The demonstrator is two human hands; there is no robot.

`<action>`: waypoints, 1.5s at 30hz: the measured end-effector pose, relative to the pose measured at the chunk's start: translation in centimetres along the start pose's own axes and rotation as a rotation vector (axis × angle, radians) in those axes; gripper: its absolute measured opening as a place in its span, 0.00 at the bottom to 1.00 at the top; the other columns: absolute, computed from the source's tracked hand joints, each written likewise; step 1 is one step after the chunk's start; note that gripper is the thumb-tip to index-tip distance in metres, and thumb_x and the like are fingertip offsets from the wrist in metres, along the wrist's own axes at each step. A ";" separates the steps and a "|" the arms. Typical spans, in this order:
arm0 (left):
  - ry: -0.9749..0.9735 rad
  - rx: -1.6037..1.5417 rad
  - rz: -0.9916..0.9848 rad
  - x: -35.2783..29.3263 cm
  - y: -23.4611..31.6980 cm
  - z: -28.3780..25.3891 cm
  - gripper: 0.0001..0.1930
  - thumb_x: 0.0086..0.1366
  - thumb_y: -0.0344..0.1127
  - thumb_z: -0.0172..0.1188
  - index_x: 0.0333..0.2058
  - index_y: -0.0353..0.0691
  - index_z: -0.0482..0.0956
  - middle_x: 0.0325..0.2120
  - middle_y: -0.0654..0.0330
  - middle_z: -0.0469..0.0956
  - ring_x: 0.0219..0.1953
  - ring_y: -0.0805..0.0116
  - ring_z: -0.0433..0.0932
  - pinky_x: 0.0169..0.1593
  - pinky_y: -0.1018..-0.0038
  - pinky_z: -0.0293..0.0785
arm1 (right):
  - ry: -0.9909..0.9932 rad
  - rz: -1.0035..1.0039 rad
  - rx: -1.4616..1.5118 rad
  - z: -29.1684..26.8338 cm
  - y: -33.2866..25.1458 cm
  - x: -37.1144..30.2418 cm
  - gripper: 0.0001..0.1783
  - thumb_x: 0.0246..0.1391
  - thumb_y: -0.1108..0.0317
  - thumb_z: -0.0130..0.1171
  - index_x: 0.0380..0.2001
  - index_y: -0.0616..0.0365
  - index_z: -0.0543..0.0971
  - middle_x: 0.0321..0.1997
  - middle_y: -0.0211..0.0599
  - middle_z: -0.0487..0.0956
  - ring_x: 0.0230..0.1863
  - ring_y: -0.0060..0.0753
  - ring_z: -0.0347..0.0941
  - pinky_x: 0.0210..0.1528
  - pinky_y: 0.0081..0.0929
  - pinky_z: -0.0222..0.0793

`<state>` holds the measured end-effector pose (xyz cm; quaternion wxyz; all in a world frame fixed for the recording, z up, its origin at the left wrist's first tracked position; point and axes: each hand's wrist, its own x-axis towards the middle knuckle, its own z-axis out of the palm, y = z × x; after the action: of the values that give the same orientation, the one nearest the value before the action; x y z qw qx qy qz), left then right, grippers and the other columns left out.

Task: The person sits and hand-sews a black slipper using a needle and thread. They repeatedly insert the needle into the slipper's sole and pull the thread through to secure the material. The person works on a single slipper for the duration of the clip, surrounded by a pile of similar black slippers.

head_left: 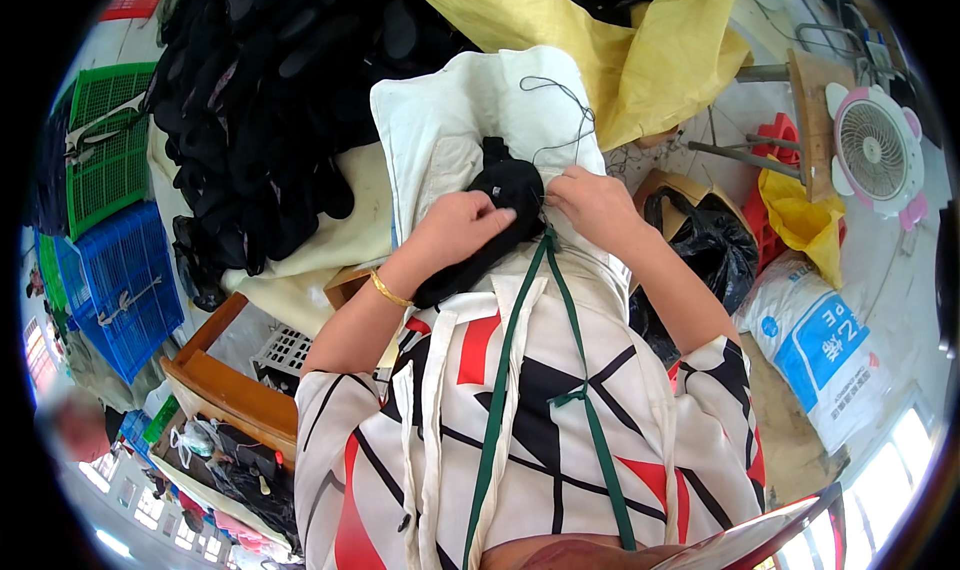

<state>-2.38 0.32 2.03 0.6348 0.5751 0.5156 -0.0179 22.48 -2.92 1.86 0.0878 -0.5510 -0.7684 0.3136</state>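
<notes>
A black cloth shoe (pixel 512 182) lies on the white cloth (pixel 418 120) over my lap. My left hand (pixel 452 232) grips it from the left side, thumb pressed on its upper. At the shoe's right edge my right hand (pixel 594 206) is closed in a pinch, thumb against forefinger. What sits between those fingertips is too small to make out. A dark thread (pixel 578 102) loops over the white cloth and runs down near the right fingers.
A big heap of black shoes (pixel 270 80) fills the far left. Yellow sacking (pixel 600 60) lies beyond the cloth. On the right are a black plastic bag (pixel 712 245), a white-and-blue sack (pixel 815 345) and a fan (pixel 875 150). A wooden stool (pixel 232 395) stands left.
</notes>
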 end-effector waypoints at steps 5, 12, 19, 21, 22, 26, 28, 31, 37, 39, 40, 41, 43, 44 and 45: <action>0.071 0.024 0.171 -0.7 -1.1 0.6 0.14 0.59 0.39 0.66 0.33 0.33 0.78 0.23 0.52 0.79 0.25 0.59 0.77 0.31 0.67 0.72 | -0.099 0.544 0.906 -3.3 1.4 -0.6 0.06 0.62 0.69 0.59 0.41 0.55 0.78 0.23 0.28 0.77 0.23 0.25 0.74 0.28 0.24 0.70; 0.342 0.483 0.552 -3.9 2.9 -2.0 0.08 0.58 0.29 0.62 0.37 0.39 0.77 0.27 0.56 0.74 0.31 0.55 0.77 0.32 0.63 0.72 | 0.366 0.280 0.986 -3.3 2.1 1.7 0.10 0.66 0.65 0.56 0.46 0.58 0.76 0.27 0.26 0.75 0.28 0.16 0.68 0.34 0.16 0.68; 0.395 -0.017 0.590 -2.6 -0.8 -1.2 0.03 0.63 0.29 0.60 0.31 0.38 0.76 0.23 0.64 0.72 0.27 0.70 0.71 0.32 0.73 0.67 | 0.117 0.248 0.551 -0.9 -3.6 4.2 0.21 0.62 0.53 0.59 0.34 0.65 0.78 0.26 0.39 0.74 0.30 0.29 0.70 0.36 0.28 0.69; 0.305 -0.394 0.370 -2.6 -1.3 -0.8 0.07 0.66 0.31 0.61 0.29 0.38 0.75 0.22 0.70 0.71 0.27 0.78 0.67 0.31 0.78 0.64 | 0.216 0.196 0.477 -0.3 -4.3 4.3 0.20 0.62 0.53 0.59 0.33 0.64 0.78 0.25 0.40 0.75 0.29 0.31 0.70 0.35 0.29 0.69; 0.256 -0.580 0.254 -2.6 -1.2 -0.5 0.08 0.67 0.32 0.61 0.28 0.38 0.74 0.22 0.72 0.70 0.26 0.82 0.64 0.30 0.80 0.62 | 0.264 0.172 0.440 0.0 -4.6 4.3 0.20 0.62 0.54 0.59 0.33 0.64 0.78 0.25 0.40 0.75 0.28 0.32 0.71 0.35 0.29 0.69; 0.458 -0.565 0.249 -2.0 -0.1 1.3 0.14 0.61 0.35 0.70 0.25 0.40 0.73 0.20 0.76 0.65 0.24 0.85 0.59 0.26 0.82 0.59 | 0.260 0.122 0.434 0.6 -4.3 4.9 0.19 0.61 0.54 0.59 0.33 0.64 0.78 0.27 0.42 0.77 0.29 0.34 0.73 0.35 0.30 0.69; 0.442 -0.533 0.282 -1.9 -0.6 0.9 0.17 0.58 0.34 0.72 0.22 0.39 0.69 0.19 0.74 0.64 0.24 0.84 0.59 0.25 0.82 0.58 | 0.116 0.210 0.606 0.0 -4.1 4.7 0.19 0.61 0.55 0.59 0.33 0.64 0.78 0.27 0.42 0.77 0.31 0.34 0.74 0.36 0.30 0.70; 0.404 -0.372 0.254 -2.1 -0.6 0.0 0.17 0.58 0.31 0.70 0.21 0.39 0.67 0.19 0.73 0.64 0.24 0.83 0.59 0.25 0.81 0.59 | 0.161 0.146 0.583 0.1 -3.7 4.6 0.18 0.60 0.56 0.60 0.32 0.64 0.78 0.28 0.40 0.76 0.32 0.35 0.74 0.35 0.32 0.70; 0.270 -0.406 0.265 -1.4 -0.5 -0.3 0.11 0.56 0.28 0.68 0.25 0.37 0.71 0.21 0.73 0.69 0.26 0.83 0.62 0.29 0.81 0.62 | 0.298 -0.299 0.345 0.1 -5.2 6.3 0.13 0.57 0.61 0.64 0.29 0.62 0.78 0.27 0.36 0.75 0.28 0.32 0.72 0.33 0.29 0.68; 0.254 -0.377 0.247 -1.7 -0.6 -0.9 0.09 0.57 0.28 0.67 0.27 0.37 0.73 0.23 0.73 0.70 0.27 0.84 0.63 0.29 0.82 0.62 | 0.274 -0.121 0.525 1.2 -5.2 6.8 0.13 0.56 0.62 0.64 0.28 0.62 0.78 0.27 0.35 0.75 0.28 0.31 0.71 0.32 0.29 0.67; 0.243 -0.361 0.238 -1.8 -0.3 -1.2 0.08 0.58 0.27 0.66 0.28 0.37 0.74 0.23 0.74 0.70 0.27 0.84 0.64 0.29 0.82 0.62 | 0.263 -0.029 0.613 1.6 -5.1 7.1 0.13 0.56 0.63 0.64 0.27 0.62 0.78 0.27 0.35 0.75 0.28 0.31 0.71 0.32 0.28 0.67; 0.205 -0.485 0.231 -1.8 0.1 -1.4 0.07 0.59 0.28 0.66 0.30 0.38 0.75 0.24 0.74 0.70 0.27 0.85 0.64 0.30 0.83 0.62 | 0.218 0.087 0.758 1.9 -4.8 7.2 0.13 0.55 0.64 0.65 0.26 0.63 0.77 0.26 0.33 0.74 0.28 0.28 0.70 0.32 0.27 0.67; 0.187 -0.548 0.227 -1.8 0.5 -1.6 0.09 0.60 0.29 0.67 0.28 0.39 0.74 0.24 0.75 0.69 0.27 0.86 0.62 0.30 0.84 0.61 | 0.231 0.096 0.785 2.2 -4.8 7.7 0.13 0.56 0.64 0.65 0.25 0.63 0.77 0.26 0.33 0.74 0.28 0.26 0.69 0.32 0.27 0.67; 0.176 -0.578 0.224 -1.7 0.6 -1.7 0.10 0.61 0.30 0.67 0.27 0.39 0.73 0.24 0.76 0.68 0.27 0.86 0.62 0.30 0.84 0.60 | 0.239 0.101 0.799 2.2 -4.8 7.7 0.13 0.56 0.64 0.64 0.25 0.63 0.77 0.26 0.33 0.73 0.28 0.25 0.69 0.32 0.26 0.67; 0.172 -0.554 0.228 -1.6 0.5 -1.9 0.11 0.62 0.31 0.67 0.27 0.40 0.72 0.24 0.76 0.68 0.27 0.86 0.61 0.29 0.84 0.60 | 0.228 0.097 0.786 2.1 -4.9 7.7 0.13 0.56 0.64 0.64 0.26 0.63 0.77 0.27 0.33 0.73 0.29 0.25 0.69 0.33 0.26 0.67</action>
<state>-4.02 0.96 3.80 0.7194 0.4339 0.4847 0.2433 14.71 2.27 1.44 0.3612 -0.5424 -0.5485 0.5239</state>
